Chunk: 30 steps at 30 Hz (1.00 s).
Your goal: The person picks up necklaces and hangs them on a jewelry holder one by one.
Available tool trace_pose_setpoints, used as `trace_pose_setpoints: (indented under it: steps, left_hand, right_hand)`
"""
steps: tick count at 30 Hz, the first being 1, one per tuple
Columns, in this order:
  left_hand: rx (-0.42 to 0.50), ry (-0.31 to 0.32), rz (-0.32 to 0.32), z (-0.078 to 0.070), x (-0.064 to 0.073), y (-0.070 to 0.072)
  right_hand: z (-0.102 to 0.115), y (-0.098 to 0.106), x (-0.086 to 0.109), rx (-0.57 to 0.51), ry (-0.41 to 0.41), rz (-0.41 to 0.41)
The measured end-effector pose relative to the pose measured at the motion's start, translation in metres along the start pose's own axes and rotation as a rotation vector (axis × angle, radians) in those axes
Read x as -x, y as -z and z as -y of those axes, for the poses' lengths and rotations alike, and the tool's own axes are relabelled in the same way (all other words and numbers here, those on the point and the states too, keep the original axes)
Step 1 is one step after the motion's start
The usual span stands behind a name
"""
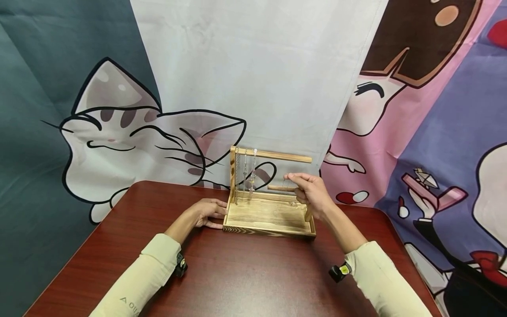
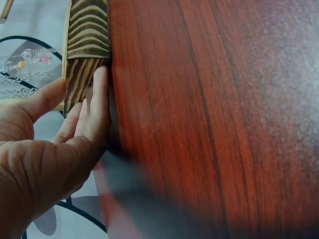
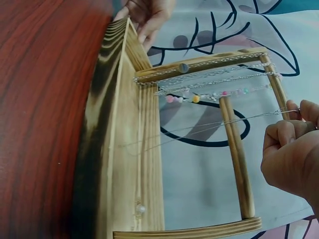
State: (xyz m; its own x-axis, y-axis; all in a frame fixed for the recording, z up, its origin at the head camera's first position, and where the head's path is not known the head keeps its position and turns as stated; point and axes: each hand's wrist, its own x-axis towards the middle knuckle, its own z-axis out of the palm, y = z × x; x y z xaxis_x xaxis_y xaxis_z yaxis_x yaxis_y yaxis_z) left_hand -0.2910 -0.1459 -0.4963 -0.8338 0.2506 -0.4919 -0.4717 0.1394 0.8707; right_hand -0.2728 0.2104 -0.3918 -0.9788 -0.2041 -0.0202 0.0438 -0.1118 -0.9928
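Note:
A wooden jewelry stand (image 1: 269, 231) with a tray base and two horizontal bars is on the table. My left hand (image 1: 207, 212) grips its left end; in the left wrist view the thumb (image 2: 47, 99) touches the rim and the other fingers lie along the striped outer side. My right hand (image 1: 313, 193) pinches one end of a thin silver necklace (image 3: 199, 125) between thumb and fingertip, near the lower bar (image 1: 277, 188). The strands stretch from my fingers toward the tray. Several necklaces (image 1: 245, 169), some with coloured beads (image 3: 196, 99), hang at the left of the upper bar (image 1: 283, 156).
A small round pearl-like piece (image 3: 140, 209) sits at the tray's right part. The reddish-brown table (image 1: 261, 273) extends in front of the stand. Behind it hangs a cloth (image 1: 253, 75) printed with cartoon figures, close to the table's back edge.

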Motion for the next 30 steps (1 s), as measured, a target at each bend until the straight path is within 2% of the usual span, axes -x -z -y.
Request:
trace_pose_setpoints:
  steps: [14, 30]
  left_hand:
    - [-0.006, 0.0, 0.002, -0.001, 0.0, 0.0]
    - [-0.004, -0.006, -0.001, 0.0, 0.0, 0.0]
  right_hand:
    - [0.032, -0.001, -0.002, 0.014, 0.06, -0.009]
    - [0.063, 0.003, -0.004, -0.029, 0.133, -0.011]
